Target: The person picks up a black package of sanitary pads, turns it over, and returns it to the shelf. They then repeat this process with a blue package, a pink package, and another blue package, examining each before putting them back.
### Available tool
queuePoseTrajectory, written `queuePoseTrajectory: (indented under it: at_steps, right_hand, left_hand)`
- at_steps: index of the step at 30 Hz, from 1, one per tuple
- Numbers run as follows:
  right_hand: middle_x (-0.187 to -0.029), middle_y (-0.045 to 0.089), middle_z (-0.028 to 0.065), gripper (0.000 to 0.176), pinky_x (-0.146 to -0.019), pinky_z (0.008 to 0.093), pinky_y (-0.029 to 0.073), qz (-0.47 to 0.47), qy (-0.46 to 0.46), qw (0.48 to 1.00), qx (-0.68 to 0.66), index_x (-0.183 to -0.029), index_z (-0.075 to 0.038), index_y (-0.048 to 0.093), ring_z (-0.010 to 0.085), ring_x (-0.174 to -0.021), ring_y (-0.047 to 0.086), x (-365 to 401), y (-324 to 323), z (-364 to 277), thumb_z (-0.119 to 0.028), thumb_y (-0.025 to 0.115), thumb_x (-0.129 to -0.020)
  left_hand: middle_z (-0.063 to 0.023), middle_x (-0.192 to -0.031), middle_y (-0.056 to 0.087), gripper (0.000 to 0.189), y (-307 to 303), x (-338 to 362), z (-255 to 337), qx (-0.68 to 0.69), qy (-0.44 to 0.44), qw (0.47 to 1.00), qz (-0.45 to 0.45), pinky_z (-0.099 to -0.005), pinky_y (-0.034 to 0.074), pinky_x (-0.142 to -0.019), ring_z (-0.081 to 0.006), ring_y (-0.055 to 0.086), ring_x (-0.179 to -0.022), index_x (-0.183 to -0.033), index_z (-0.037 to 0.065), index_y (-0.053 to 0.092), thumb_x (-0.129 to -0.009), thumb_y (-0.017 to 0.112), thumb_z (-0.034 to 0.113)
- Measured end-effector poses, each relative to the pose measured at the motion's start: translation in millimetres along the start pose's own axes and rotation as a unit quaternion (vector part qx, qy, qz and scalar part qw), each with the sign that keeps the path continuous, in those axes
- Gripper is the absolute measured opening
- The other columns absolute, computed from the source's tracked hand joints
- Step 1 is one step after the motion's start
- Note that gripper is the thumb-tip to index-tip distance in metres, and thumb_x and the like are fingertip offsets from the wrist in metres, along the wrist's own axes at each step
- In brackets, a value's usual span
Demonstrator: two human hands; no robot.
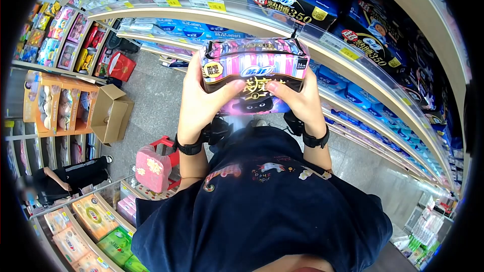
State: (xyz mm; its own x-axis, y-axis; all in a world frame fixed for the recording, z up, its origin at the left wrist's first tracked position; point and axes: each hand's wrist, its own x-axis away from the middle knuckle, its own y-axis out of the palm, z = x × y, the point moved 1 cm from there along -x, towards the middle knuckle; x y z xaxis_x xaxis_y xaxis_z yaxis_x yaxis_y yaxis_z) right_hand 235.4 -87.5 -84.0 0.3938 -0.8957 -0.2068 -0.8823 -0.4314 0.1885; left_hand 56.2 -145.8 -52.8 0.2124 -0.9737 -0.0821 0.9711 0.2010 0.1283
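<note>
Between both hands, in front of my chest, is a plastic-wrapped pack of sanitary pads (255, 70) with pink and purple stripes on top and a black cat on its dark front. My left hand (201, 95) grips its left side, with the thumb lying on the front. On the right side my right hand (302, 95) holds it the same way, thumb also across the front. The fingers behind the pack are hidden. Each wrist wears a black band.
Ahead, a curved-looking shelf (201, 4) carries dark sanitary pad packs (292, 0); blue packs (201, 30) fill lower shelves. An open cardboard box (112, 113) stands on the floor at left. Nearby are a red stool with a pink cushion (152, 168) and another person (65, 179).
</note>
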Motion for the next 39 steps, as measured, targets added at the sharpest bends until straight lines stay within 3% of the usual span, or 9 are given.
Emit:
queuePoseTrajectory:
  at_steps: [6,10,11,12,16,21,24,33,39]
  right_hand:
    - [-0.106,0.061,0.0083,0.062,-0.078,0.0295,0.052,-0.055,0.012,0.997,-0.061,-0.125,0.002,0.044,0.0150,-0.095,0.059,1.4,-7.4,1.3,0.001,0.075,-0.072]
    - [-0.109,0.058,0.0097,0.063,-0.077,0.0303,0.053,-0.011,0.016,0.983,-0.183,-0.129,0.001,0.038,0.0160,-0.096,0.059,7.7,-5.7,-1.1,0.004,0.070,-0.075]
    - [-0.111,0.057,0.0102,0.065,-0.077,0.0293,0.052,0.014,0.037,0.988,-0.149,-0.131,0.001,0.035,0.0163,-0.096,0.059,8.9,-6.4,-2.0,0.002,0.070,-0.075]
    - [-0.111,0.056,0.0100,0.066,-0.079,0.0283,0.050,0.027,0.000,0.997,-0.067,-0.129,0.001,0.038,0.0158,-0.096,0.058,5.9,-7.6,-1.1,0.000,0.073,-0.073]
    - [-0.109,0.057,0.0090,0.063,-0.084,0.0292,0.047,0.007,-0.035,0.997,-0.062,-0.124,0.001,0.042,0.0154,-0.098,0.056,4.7,-6.6,-8.7,-0.001,0.075,-0.070]
    - [-0.110,0.055,0.0079,0.064,-0.092,0.0312,0.042,-0.008,-0.042,0.999,-0.034,-0.122,-0.002,0.044,0.0156,-0.105,0.052,6.8,-3.5,-5.2,0.000,0.078,-0.067]
    - [-0.105,0.054,0.0059,0.069,-0.090,0.0306,0.043,0.018,-0.108,0.993,0.042,-0.119,-0.004,0.044,0.0153,-0.101,0.054,2.6,-3.8,-1.0,-0.001,0.082,-0.061]
    - [-0.105,0.054,0.0061,0.071,-0.087,0.0303,0.045,-0.059,-0.090,0.994,0.008,-0.112,-0.004,0.047,0.0143,-0.102,0.052,-2.4,-12.7,-3.0,-0.002,0.086,-0.052]
    - [-0.112,0.054,0.0102,0.070,-0.088,0.0317,0.047,-0.023,-0.143,0.989,0.025,-0.115,-0.002,0.045,0.0183,-0.104,0.054,6.7,-5.2,-8.5,-0.002,0.084,-0.057]
  left_hand:
    - [-0.0096,-0.111,0.057,0.068,-1.7,0.5,1.4,0.066,-0.015,0.997,-0.042,-0.0300,0.047,-0.087,-0.0151,0.057,-0.101,-0.126,0.000,0.040,-0.069,0.077,0.002]
    - [-0.0094,-0.112,0.056,0.072,-4.9,1.4,-3.1,0.088,-0.040,0.994,-0.048,-0.0301,0.047,-0.088,-0.0153,0.056,-0.102,-0.129,0.000,0.037,-0.069,0.077,0.003]
    - [-0.0088,-0.112,0.056,0.073,-5.3,2.1,-4.3,0.057,-0.037,0.996,-0.061,-0.0297,0.047,-0.087,-0.0150,0.056,-0.101,-0.130,0.001,0.036,-0.069,0.077,0.003]
    - [-0.0081,-0.112,0.056,0.074,-5.4,2.9,-5.0,0.027,-0.035,0.996,-0.074,-0.0294,0.047,-0.087,-0.0147,0.056,-0.101,-0.131,0.001,0.035,-0.069,0.076,0.003]
    - [-0.0069,-0.112,0.055,0.074,-7.3,3.1,-4.4,0.096,-0.007,0.991,-0.095,-0.0272,0.047,-0.083,-0.0130,0.056,-0.098,-0.130,0.002,0.035,-0.069,0.076,0.003]
    - [-0.0081,-0.106,0.058,0.059,1.8,0.9,-1.2,0.001,0.041,0.999,-0.030,-0.0269,0.048,-0.083,-0.0132,0.058,-0.094,-0.119,0.000,0.048,-0.068,0.077,0.003]
    - [-0.0080,-0.106,0.058,0.060,6.8,3.8,2.0,-0.049,0.058,0.997,-0.032,-0.0269,0.048,-0.084,-0.0133,0.058,-0.094,-0.119,0.000,0.048,-0.067,0.077,0.002]
    - [-0.0087,-0.106,0.058,0.068,-2.5,3.6,-0.8,-0.029,0.067,0.993,-0.091,-0.0288,0.045,-0.088,-0.0140,0.056,-0.099,-0.115,-0.002,0.050,-0.057,0.083,0.009]
    - [-0.0102,-0.110,0.058,0.068,2.7,5.9,3.6,-0.125,0.117,0.983,-0.064,-0.0300,0.045,-0.090,-0.0146,0.056,-0.101,-0.118,-0.002,0.048,-0.060,0.081,0.007]
